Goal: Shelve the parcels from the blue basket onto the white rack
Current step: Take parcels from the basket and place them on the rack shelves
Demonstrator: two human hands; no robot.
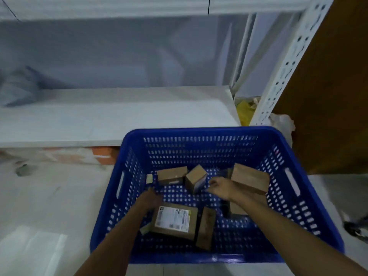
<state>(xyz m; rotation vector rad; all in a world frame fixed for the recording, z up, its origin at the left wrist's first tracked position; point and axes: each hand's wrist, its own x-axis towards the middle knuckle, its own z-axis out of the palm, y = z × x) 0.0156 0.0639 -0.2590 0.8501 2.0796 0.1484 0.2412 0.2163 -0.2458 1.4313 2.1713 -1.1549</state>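
We reach with both arms down into the deep blue perforated plastic basket (199, 132), which stands on the floor against the front edge of the white metal rack (119, 116); this closeness keeps the lift to the shelf short. Our left hand (151, 198) is at nine o'clock inside the basket, near a tiny pale box (149, 178) by the wall; it is blurred and we cannot tell how its fingers lie or if it holds something. Our right hand (221, 189) is near the centre; its fingers point to nine o'clock, towards the small tilted brown cardboard cube (196, 179), and they look loosely spread with nothing held, probably to close around it. A long brown carton (172, 174) lies at eleven o'clock; a bigger brown carton (250, 180) leans at two o'clock, beside the right wrist; a flat brown parcel with a white printed label (175, 220) lies at six o'clock, and a narrow brown box (206, 228) stands on edge just beside it. So the parcels are all in the basket; on the shelf we see only a blurred grey bag (20, 90) at ten o'clock; we judge the shelving is not far along.
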